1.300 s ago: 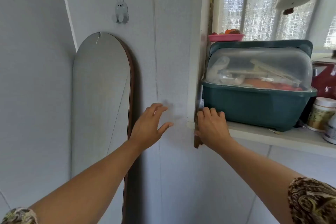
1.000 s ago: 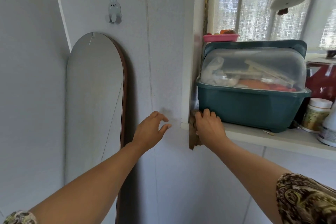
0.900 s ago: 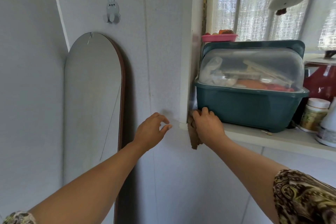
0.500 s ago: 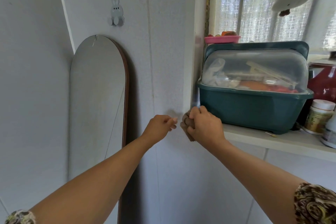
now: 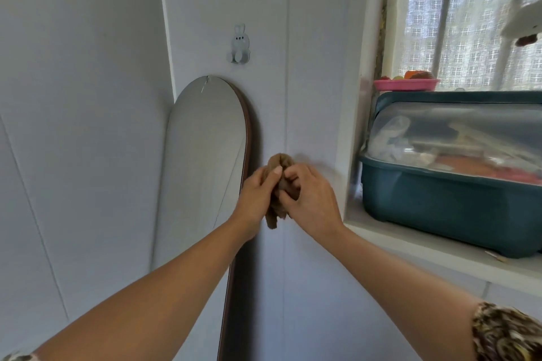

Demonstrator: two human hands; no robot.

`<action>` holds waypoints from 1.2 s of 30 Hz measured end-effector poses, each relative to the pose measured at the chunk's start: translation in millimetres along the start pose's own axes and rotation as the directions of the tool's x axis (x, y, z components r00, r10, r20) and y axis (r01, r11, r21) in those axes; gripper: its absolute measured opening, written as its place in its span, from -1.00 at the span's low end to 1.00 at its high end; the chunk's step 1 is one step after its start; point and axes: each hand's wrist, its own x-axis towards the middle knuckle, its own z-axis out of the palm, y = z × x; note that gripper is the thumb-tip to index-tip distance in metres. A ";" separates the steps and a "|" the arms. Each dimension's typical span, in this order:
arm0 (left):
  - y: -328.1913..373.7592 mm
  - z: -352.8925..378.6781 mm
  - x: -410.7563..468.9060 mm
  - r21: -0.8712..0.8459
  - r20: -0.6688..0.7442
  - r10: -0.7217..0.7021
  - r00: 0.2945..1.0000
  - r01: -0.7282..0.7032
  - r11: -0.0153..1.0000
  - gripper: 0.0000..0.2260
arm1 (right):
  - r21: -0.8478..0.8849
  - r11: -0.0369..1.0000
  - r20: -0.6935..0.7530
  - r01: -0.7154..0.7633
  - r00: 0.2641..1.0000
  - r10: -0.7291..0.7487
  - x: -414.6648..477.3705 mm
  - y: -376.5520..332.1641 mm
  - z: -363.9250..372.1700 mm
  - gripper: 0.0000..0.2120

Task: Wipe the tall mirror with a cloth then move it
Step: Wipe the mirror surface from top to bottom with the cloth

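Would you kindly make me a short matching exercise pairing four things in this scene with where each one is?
Things:
1. brown cloth
2. tall arched mirror
3. small white rabbit hook
4. teal lidded storage box

Places:
A. stuck on the wall above the mirror
B. on the window ledge
C. bunched between both hands
D. leaning in the wall corner

Pairs: 1-C, 2-D, 3-A, 4-B

mirror (image 5: 205, 173) face unobstructed, bin (image 5: 448, 199) crowding right ledge (image 5: 434, 255)
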 end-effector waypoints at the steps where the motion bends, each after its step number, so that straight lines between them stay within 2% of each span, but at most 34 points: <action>1: 1.6 -5.7 0.0 -0.019 -0.076 0.006 0.997 -0.008 1.000 -0.73 | 0.023 0.999 0.028 0.039 0.999 -0.040 2.7 -3.2 3.9 -0.75; 4: 4.0 -24.7 0.6 -0.029 -0.285 0.030 0.958 -0.040 0.999 -0.82 | 0.070 0.987 0.077 0.143 0.986 -0.148 7.1 -10.8 16.2 -0.74; 7: 3.5 -41.9 0.0 -0.025 -0.426 0.019 0.905 -0.033 0.999 -0.83 | 0.088 0.980 0.059 0.180 0.981 -0.185 9.6 -15.2 27.4 -0.75; 13: -4.2 -81.9 7.3 -0.001 -0.635 -0.031 0.772 0.040 0.999 -0.74 | 0.037 0.998 0.135 0.042 0.990 -0.046 23.3 -19.6 51.4 -0.60; 19: -2.7 -115.1 46.7 -0.017 -0.693 -0.015 0.721 0.004 1.000 -0.77 | 0.011 0.988 0.194 -0.151 0.970 0.146 50.8 -32.4 69.6 -0.36; 23: 4.1 -136.3 90.3 0.019 -0.715 0.023 0.699 -0.015 1.000 -0.74 | 0.008 0.974 0.202 -0.227 0.954 0.221 81.5 -42.3 76.4 -0.34; 26: 10.7 -149.7 117.9 0.035 -0.727 0.051 0.685 -0.037 0.999 -0.69 | -0.001 0.964 0.178 -0.267 0.948 0.263 102.2 -45.7 81.0 -0.38; 31: 16.9 -176.4 161.1 0.029 -0.765 0.047 0.642 -0.038 0.999 -0.70 | -0.058 0.948 0.098 -0.312 0.943 0.317 124.0 -43.5 97.6 -0.65; 33: 15.6 -186.3 177.6 0.036 -0.776 0.052 0.629 -0.039 0.999 -0.70 | -0.076 0.945 0.069 -0.319 0.944 0.324 127.7 -40.9 103.5 -0.67; 36: 12.1 -193.6 198.1 0.082 -0.749 0.084 0.657 -0.034 0.996 -0.71 | -0.105 0.945 0.024 -0.308 0.950 0.312 129.0 -39.5 107.8 -0.69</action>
